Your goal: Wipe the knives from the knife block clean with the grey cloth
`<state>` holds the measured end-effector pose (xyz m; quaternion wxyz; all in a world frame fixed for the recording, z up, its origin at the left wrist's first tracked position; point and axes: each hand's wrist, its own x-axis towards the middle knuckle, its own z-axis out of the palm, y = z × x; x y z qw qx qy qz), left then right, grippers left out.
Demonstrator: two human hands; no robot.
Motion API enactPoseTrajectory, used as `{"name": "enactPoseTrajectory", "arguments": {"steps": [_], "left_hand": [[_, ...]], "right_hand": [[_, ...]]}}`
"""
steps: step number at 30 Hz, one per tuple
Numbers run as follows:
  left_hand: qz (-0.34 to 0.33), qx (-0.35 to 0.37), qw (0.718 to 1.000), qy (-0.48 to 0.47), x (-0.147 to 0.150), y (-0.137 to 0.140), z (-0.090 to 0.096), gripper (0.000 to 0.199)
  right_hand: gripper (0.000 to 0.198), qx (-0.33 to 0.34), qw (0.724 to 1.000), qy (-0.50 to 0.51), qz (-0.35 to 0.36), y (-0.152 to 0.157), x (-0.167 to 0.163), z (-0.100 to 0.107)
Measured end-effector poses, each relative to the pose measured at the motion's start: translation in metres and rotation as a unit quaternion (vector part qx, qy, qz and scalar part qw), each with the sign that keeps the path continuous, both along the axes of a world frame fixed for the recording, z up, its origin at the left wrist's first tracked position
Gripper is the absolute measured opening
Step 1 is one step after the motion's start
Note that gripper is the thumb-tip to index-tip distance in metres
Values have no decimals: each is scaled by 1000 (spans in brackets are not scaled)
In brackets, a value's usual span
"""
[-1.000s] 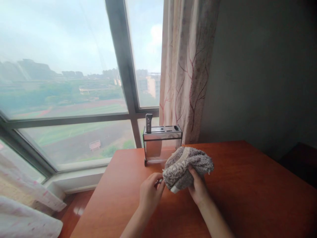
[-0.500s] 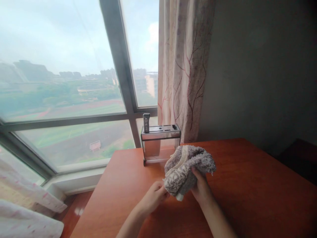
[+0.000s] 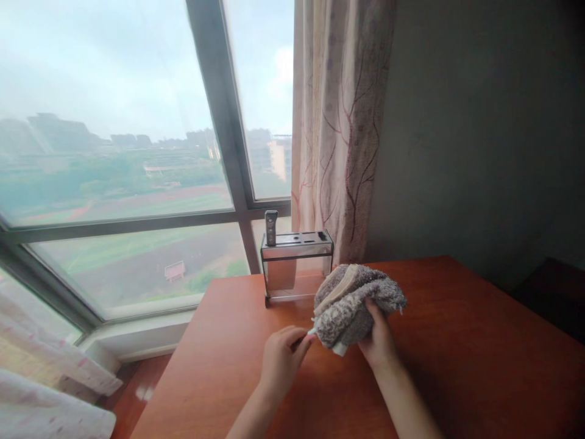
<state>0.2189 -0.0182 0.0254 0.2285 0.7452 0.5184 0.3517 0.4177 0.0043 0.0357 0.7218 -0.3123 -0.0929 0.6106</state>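
A bunched grey-and-white fluffy towel [image 3: 361, 305] with a beige band is held above the table. My right hand [image 3: 380, 335] is closed round its right side, thumb on the front and the other fingers mostly hidden behind. At the towel's left edge, my left hand [image 3: 286, 356] pinches a small white tip [image 3: 312, 331] between thumb and forefinger. Whether that tip belongs to the towel or to something wrapped in it, I cannot tell. Behind the towel stands a clear-sided knife block [image 3: 297, 241] with a slotted top.
A dark handle [image 3: 271, 228] sticks up from the block's left end. The reddish-brown wooden table [image 3: 219, 360] runs under both hands. Beyond it are a large window [image 3: 119, 183], a patterned curtain [image 3: 342, 122] and a dark wall [image 3: 479, 152]. More curtain [image 3: 50, 396] hangs at lower left.
The towel and my right hand have shifted slightly right and up. My left hand has turned, its wrist now raised, and the white tip shows between its fingers.
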Motion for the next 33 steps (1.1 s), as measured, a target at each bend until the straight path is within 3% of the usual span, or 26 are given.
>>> {"name": "enactPoseTrajectory", "arguments": {"steps": [5,7,10,17,21,24,29,31,33], "left_hand": [[57,216,970,95,-7,-3,2,17],[57,255,958,113,-9,-3,1,15],[52,254,958,124,-11,-3,1,15],[-30,114,990,80,-8,-6,10,22],[-72,-6,997,-2,-1,-5,15,35],[-104,-120,981,-111,0,-3,13,41],[-150,-300,909,-249,-4,-1,9,45],[-158,-320,900,-251,-6,0,10,46],[-154,-294,915,-231,-8,2,11,45]], "right_hand": [[43,-15,1000,3,-17,2,1,4],[42,-26,999,3,-21,2,0,5],[41,-47,999,0,-21,2,-1,8],[45,-34,999,-9,-25,3,2,8],[42,-44,999,3,-24,2,5,5],[44,-8,1000,5,-5,0,6,4],[48,18,1000,-6,19,-1,8,3],[47,14,1000,-8,15,0,9,2],[46,15,1000,-15,7,1,10,1]]}}
